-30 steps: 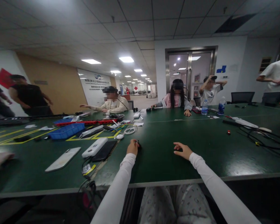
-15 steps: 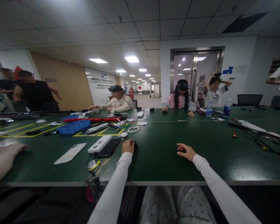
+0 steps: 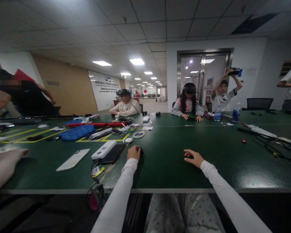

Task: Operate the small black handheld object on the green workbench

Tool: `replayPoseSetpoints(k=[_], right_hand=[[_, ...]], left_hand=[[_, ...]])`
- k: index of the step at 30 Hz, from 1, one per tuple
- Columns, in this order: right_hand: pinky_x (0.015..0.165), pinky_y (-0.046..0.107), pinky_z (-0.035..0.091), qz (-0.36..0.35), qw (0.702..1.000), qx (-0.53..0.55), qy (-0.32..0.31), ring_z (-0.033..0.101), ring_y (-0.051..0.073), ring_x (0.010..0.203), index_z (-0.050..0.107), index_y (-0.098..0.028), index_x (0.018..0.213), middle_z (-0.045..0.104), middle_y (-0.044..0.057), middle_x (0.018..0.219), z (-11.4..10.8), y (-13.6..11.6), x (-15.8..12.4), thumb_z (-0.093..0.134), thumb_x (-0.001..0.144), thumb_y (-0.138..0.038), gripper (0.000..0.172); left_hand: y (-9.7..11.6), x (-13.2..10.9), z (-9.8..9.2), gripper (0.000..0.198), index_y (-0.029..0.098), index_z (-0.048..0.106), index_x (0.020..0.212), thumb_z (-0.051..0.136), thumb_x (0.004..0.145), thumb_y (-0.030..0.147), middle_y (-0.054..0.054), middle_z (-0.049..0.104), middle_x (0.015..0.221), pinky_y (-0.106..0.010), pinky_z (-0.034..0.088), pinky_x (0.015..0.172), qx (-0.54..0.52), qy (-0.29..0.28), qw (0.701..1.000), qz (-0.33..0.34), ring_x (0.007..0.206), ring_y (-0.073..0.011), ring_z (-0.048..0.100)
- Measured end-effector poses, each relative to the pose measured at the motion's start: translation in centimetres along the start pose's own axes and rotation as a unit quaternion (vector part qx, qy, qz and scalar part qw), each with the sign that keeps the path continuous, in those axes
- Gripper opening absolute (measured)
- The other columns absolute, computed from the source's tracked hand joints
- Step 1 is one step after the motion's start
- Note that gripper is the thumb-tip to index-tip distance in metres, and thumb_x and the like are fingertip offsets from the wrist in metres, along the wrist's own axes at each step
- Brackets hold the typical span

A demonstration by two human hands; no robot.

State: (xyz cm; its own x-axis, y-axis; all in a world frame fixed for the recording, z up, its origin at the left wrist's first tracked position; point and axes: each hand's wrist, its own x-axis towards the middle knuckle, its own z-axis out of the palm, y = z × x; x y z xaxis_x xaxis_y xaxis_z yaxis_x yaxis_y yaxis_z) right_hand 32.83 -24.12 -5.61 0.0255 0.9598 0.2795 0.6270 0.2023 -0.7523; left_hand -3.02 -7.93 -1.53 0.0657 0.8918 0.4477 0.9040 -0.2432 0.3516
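My left hand (image 3: 134, 152) rests on the green table with its fingers curled round a small dark object (image 3: 141, 151). Most of that object is hidden by the fingers, so its kind does not show. To the left of this hand lie a dark phone (image 3: 113, 154) and a white power bank-like device (image 3: 104, 149). My right hand (image 3: 193, 158) lies on the table with thumb and fingers apart, holding nothing. Bare green tabletop (image 3: 163, 161) lies between the two hands.
A white phone (image 3: 73, 160), a blue tray (image 3: 78, 132) and a coiled white cable (image 3: 139, 134) are on the left. Black cables (image 3: 264, 139) and a small red object (image 3: 243, 140) lie right. Another person's arm (image 3: 5, 168) enters at left; people sit opposite.
My hands stay almost still. Opposite, the right-hand person has raised a headset off the head, and the left-hand person has drawn an arm in. A dark-clothed person leans over further at far left.
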Motion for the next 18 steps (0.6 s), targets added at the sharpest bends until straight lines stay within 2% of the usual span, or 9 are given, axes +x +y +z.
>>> replayPoseSetpoints(k=[7,18], right_hand=[[0.089,0.04,0.044,0.009,1.0,0.003,-0.004,0.057,0.019,0.094,0.05,-0.023,0.117,0.061,0.003,0.1,-0.03,-0.19,-0.08,0.062,0.071,-0.034,0.049],[0.088,0.039,0.045,0.002,1.0,0.008,0.001,0.057,0.018,0.094,0.051,-0.022,0.115,0.062,0.003,0.1,0.3,0.5,0.16,0.062,0.07,-0.035,0.048]], left_hand=[[0.29,-0.36,-0.4,0.018,0.018,0.055,0.093,0.047,0.078,0.021,-0.007,0.06,0.096,-0.032,0.039,0.084,-0.007,0.009,1.0,-0.005,0.095,-0.0188,0.052],[0.22,-0.37,-0.11,0.018,0.02,0.058,0.092,0.049,0.077,0.025,-0.006,0.059,0.093,-0.03,0.039,0.083,0.002,-0.009,1.0,-0.005,0.094,-0.0186,0.051]])
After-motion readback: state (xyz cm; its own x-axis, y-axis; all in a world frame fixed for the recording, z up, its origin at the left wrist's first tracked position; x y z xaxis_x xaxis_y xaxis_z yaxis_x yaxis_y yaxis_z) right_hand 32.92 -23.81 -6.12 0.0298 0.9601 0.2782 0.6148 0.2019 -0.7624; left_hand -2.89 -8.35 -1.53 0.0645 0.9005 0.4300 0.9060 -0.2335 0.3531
